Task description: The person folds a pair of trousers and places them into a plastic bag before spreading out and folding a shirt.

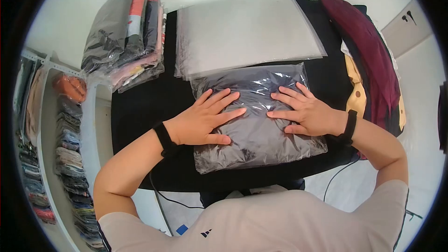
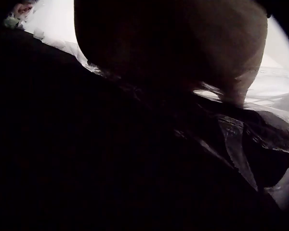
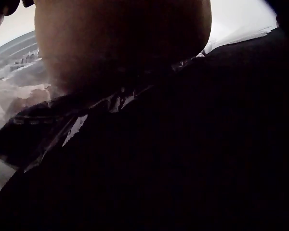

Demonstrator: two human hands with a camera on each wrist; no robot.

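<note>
From my head view, I see a dark, flat folded garment in a clear plastic bag (image 1: 261, 133) at the near middle of the black-covered worktop (image 1: 140, 133). The plastic is glossy and crinkled, with bright glints near its top and loose, wrinkled edges past the cloth; the cloth looks dark grey, with a bluer tone toward the far end. My left hand (image 1: 205, 119) and right hand (image 1: 305, 114) both lie on it, fingers spread and gripping nothing, one on each side. Just beyond the bag sits a stack of clear plastic sheets (image 1: 242, 32). Bagged garments (image 1: 135, 32) are piled at the far left, and a maroon cloth (image 1: 364, 46) lies along the right side. Both wrist views are mostly too dark to read.
</note>
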